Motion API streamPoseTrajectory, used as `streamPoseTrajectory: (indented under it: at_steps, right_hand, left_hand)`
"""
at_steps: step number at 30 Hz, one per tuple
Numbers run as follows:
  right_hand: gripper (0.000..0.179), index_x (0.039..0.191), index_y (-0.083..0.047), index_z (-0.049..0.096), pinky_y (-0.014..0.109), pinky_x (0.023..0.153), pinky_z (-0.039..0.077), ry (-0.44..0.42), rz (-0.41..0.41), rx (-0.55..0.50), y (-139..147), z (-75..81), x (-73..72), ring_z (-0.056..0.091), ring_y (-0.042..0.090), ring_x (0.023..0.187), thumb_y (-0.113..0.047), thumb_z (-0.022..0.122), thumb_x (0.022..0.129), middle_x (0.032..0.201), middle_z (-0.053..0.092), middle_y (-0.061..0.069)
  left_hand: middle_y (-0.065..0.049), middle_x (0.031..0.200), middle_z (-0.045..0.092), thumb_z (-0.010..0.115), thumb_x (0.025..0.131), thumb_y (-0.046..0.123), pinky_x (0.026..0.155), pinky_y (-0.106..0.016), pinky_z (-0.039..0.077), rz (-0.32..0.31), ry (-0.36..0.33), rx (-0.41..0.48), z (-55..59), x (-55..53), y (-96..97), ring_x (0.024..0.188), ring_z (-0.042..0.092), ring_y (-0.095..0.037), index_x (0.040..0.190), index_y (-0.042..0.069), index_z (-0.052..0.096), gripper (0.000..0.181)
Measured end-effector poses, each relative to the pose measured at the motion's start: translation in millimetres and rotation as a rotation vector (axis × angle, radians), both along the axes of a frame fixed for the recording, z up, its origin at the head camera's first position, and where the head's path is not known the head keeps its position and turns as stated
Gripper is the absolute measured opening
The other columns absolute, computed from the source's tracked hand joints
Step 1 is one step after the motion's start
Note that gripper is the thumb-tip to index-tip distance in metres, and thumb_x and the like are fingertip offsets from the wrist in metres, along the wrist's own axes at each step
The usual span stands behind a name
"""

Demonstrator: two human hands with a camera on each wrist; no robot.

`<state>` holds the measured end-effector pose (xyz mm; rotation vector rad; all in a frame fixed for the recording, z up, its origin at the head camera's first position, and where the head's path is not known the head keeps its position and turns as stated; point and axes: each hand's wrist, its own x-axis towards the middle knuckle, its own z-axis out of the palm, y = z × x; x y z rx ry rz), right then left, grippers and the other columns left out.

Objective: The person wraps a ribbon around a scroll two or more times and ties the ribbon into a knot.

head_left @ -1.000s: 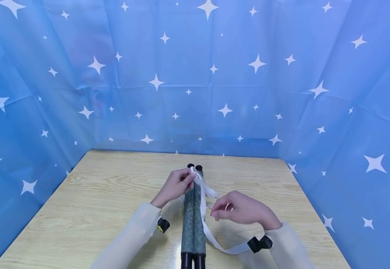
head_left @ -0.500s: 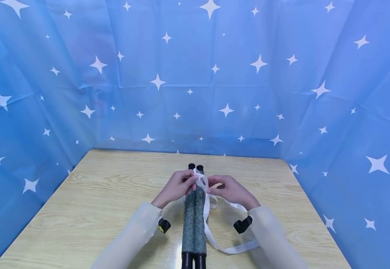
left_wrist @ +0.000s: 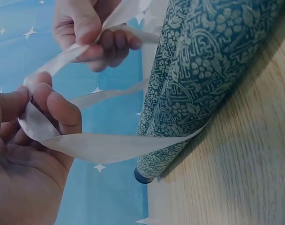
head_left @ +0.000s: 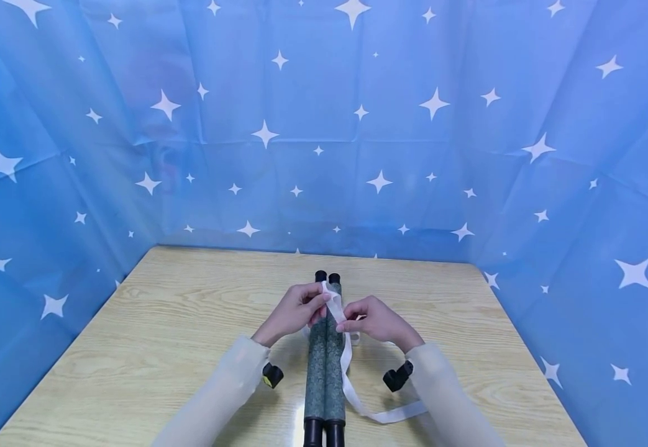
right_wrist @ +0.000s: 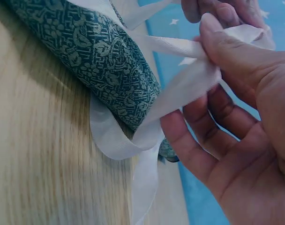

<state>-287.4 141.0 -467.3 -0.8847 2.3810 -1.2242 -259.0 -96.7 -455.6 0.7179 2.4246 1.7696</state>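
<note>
Head view, nearest first: the near black ends [head_left: 313,431] of two green patterned rolls [head_left: 315,379] reach the bottom edge, the rolls side by side on the wooden tabletop [head_left: 133,372], with a white ribbon [head_left: 385,416] looping to their right. Farther up, the right hand [head_left: 376,318] holds the ribbon in a narrow thumb-and-finger grip, and slightly beyond, the left hand [head_left: 296,308] pinches it likewise near the rolls' far end, a short stretch running between both hands. Behind the tabletop hangs a blue curtain [head_left: 324,93] with white stars.
</note>
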Motion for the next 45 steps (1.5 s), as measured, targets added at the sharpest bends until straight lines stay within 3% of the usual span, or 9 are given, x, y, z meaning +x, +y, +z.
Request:
streamPoseTrajectory:
  at_steps: [7, 13, 18, 23, 29, 31, 35, 42, 45]
  right_hand:
    - [0.025, 0.085, -0.011, 0.06, 0.023, 0.053, 0.036, -0.023, -0.105, -0.052, 2.9, -1.2, 6.2, 0.039, 0.009, 0.056, -0.028, 0.075, 0.096, 0.065, 0.051, -0.005]
    - [0.022, 0.106, -0.01, 0.069, 0.023, 0.048, 0.037, -0.057, -0.147, -0.058, 0.6, 0.1, 10.6, 0.047, 0.012, 0.053, -0.032, 0.067, 0.101, 0.067, 0.067, 0.003]
    - [0.027, 0.119, -0.007, 0.074, 0.021, 0.046, 0.032, -0.104, -0.173, -0.096, 0.2, 0.8, 13.3, 0.042, 0.01, 0.05, -0.026, 0.06, 0.105, 0.071, 0.072, 0.007]
    - [0.028, 0.118, -0.007, 0.076, 0.029, 0.063, 0.049, -0.196, -0.194, -0.16, 5.1, 3.1, 15.8, 0.061, 0.014, 0.073, -0.027, 0.068, 0.101, 0.091, 0.078, 0.008]
    - [0.035, 0.133, -0.003, 0.067, 0.037, 0.085, 0.057, -0.253, -0.051, -0.24, 17.2, 9.7, 19.4, 0.069, 0.025, 0.105, -0.009, 0.054, 0.102, 0.118, 0.073, 0.023]
    - [0.038, 0.133, 0.001, 0.066, 0.04, 0.088, 0.06, -0.223, -0.028, -0.226, 17.9, 8.6, 19.2, 0.07, 0.026, 0.107, 0.0, 0.047, 0.1, 0.118, 0.073, 0.025]
    - [0.032, 0.127, 0.002, 0.07, 0.046, 0.083, 0.063, -0.083, -0.043, -0.144, 15.5, 6.8, 20.5, 0.073, 0.02, 0.097, 0.0, 0.046, 0.105, 0.111, 0.076, 0.02]
    - [0.018, 0.105, -0.014, 0.079, 0.035, 0.068, 0.062, 0.099, -0.177, -0.041, 16.7, 11.9, 27.6, 0.07, 0.018, 0.078, -0.028, 0.071, 0.099, 0.092, 0.076, 0.003]
    - [0.02, 0.094, -0.022, 0.079, 0.029, 0.07, 0.058, 0.171, -0.242, -0.018, 20.9, 15.2, 27.3, 0.067, 0.016, 0.085, -0.04, 0.07, 0.097, 0.096, 0.073, -0.003]
  left_hand:
    - [-0.034, 0.085, 0.064, 0.054, 0.108, 0.027, 0.055, -0.054, 0.054, 0.0, -0.008, -0.002, -2.1, 3.1, -2.8, 0.055, 0.052, -0.011, 0.091, 0.004, 0.065, 0.031]
    - [-0.033, 0.086, 0.065, 0.055, 0.108, 0.024, 0.054, -0.043, 0.055, 0.004, -0.013, 0.024, -6.2, 4.9, -0.2, 0.057, 0.055, -0.01, 0.098, -0.001, 0.067, 0.03]
    - [-0.03, 0.087, 0.068, 0.054, 0.108, 0.017, 0.06, -0.037, 0.061, 0.001, -0.031, 0.086, -12.0, 6.1, 2.9, 0.062, 0.063, -0.013, 0.108, -0.002, 0.069, 0.024]
    - [-0.028, 0.091, 0.069, 0.052, 0.108, 0.012, 0.065, -0.043, 0.062, -0.005, -0.099, 0.158, -15.1, 7.2, 1.1, 0.067, 0.067, -0.015, 0.12, 0.006, 0.069, 0.022]
    - [-0.015, 0.088, 0.07, 0.048, 0.108, 0.009, 0.066, -0.029, 0.06, -0.043, -0.212, 0.279, -17.3, 5.6, -1.4, 0.073, 0.069, -0.015, 0.119, 0.0, 0.067, 0.024]
    - [-0.012, 0.087, 0.071, 0.048, 0.107, 0.01, 0.067, -0.03, 0.06, -0.036, -0.243, 0.29, -16.7, 5.7, -1.9, 0.075, 0.069, -0.016, 0.113, -0.001, 0.066, 0.021]
    - [-0.021, 0.093, 0.072, 0.055, 0.106, 0.019, 0.07, -0.031, 0.061, -0.004, -0.274, 0.28, -15.0, 6.2, -4.3, 0.076, 0.07, -0.016, 0.112, -0.001, 0.066, 0.024]
    - [-0.016, 0.11, 0.074, 0.057, 0.107, 0.027, 0.082, -0.037, 0.064, 0.091, -0.256, 0.273, -14.6, 4.9, -10.1, 0.102, 0.073, -0.034, 0.117, 0.001, 0.07, 0.031]
    - [-0.013, 0.116, 0.074, 0.056, 0.107, 0.028, 0.093, -0.044, 0.061, 0.112, -0.254, 0.317, -12.1, 6.2, -15.5, 0.116, 0.066, -0.047, 0.12, 0.002, 0.07, 0.032]
